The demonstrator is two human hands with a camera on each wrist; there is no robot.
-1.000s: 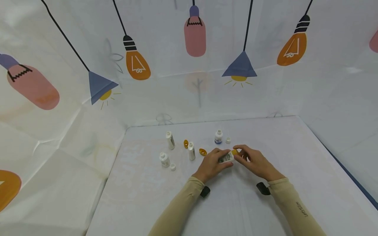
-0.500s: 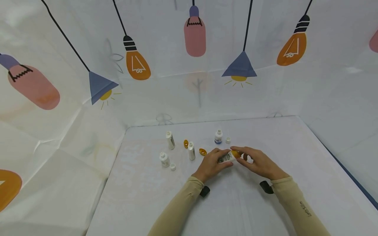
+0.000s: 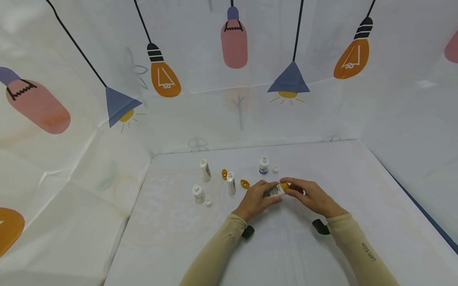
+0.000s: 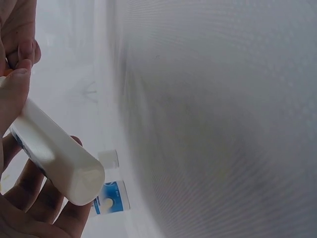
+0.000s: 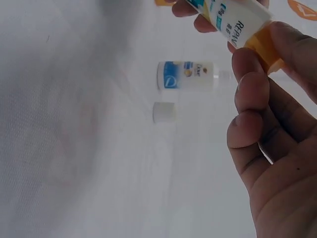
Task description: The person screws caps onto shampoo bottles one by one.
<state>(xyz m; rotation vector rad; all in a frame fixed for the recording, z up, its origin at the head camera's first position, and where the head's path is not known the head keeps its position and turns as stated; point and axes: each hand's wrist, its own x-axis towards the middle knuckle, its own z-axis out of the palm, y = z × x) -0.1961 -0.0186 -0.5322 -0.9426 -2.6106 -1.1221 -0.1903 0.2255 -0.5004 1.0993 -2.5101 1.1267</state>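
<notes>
1. Nearest to me, two tan sleeves are reaching in over the white table.
2. The left hand is gripping the body of a white bottle, and the right hand is pinching the orange cap on its end between thumb and fingers.
3. I am finding this bottle between the two hands, above the table; its long axis is running crosswise, the cap end pointing right and slightly away, the base pointing back toward the left palm.
4. The left wrist view is showing me its smooth base, which the hand is hiding in the head view; the right wrist view is giving me the label's dark lettering.
5. Beyond, to the left, a squat bottle is standing with its neck bare, a loose white cap lying just beside it.
6. A slim bottle is standing a little farther back, between two loose orange caps, a right one and a left one.
7. Farther still, another slim bottle is standing at left, and a blue-labelled bottle is standing uncapped near a small cap. I am unable to tell what these containers are holding.
8. Behind everything, a wall sheet is hanging, printed with lamps.
</notes>
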